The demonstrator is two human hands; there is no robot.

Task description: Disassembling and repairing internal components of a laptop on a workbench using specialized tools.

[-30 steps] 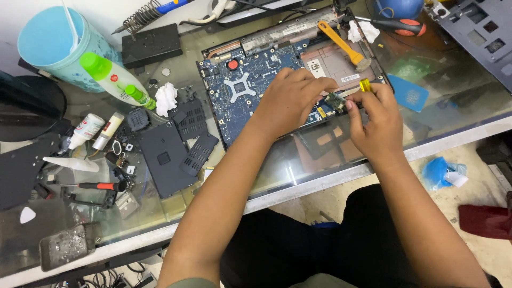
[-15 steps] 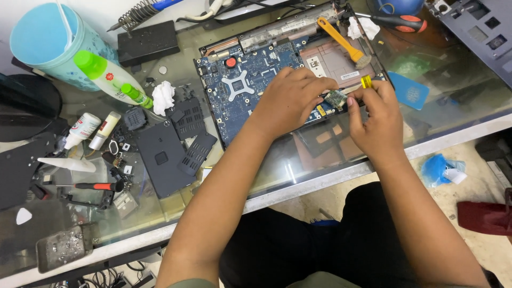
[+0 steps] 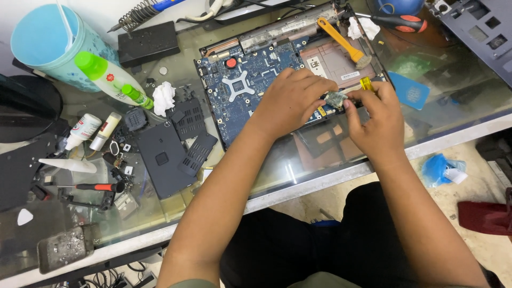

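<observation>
An opened laptop base with a blue circuit board (image 3: 250, 74) lies on the glass table. My left hand (image 3: 290, 98) rests on the board's right part, fingertips pinching a small green card module (image 3: 336, 98). My right hand (image 3: 376, 117) meets it from the right, touching the same module and holding a small yellow-handled tool (image 3: 367, 84). The board under both hands is hidden.
A yellow-handled brush (image 3: 341, 40) and a red-black screwdriver (image 3: 397, 22) lie at the laptop's far edge. Black cover plates (image 3: 176, 144), small bottles (image 3: 93, 130), a green-capped bottle (image 3: 109, 77), a blue cup (image 3: 48, 45) and a red screwdriver (image 3: 93, 187) crowd the left. Table edge (image 3: 320, 184) runs near my lap.
Both hands stay on the small module. The view has shifted slightly; the hands have barely moved.
</observation>
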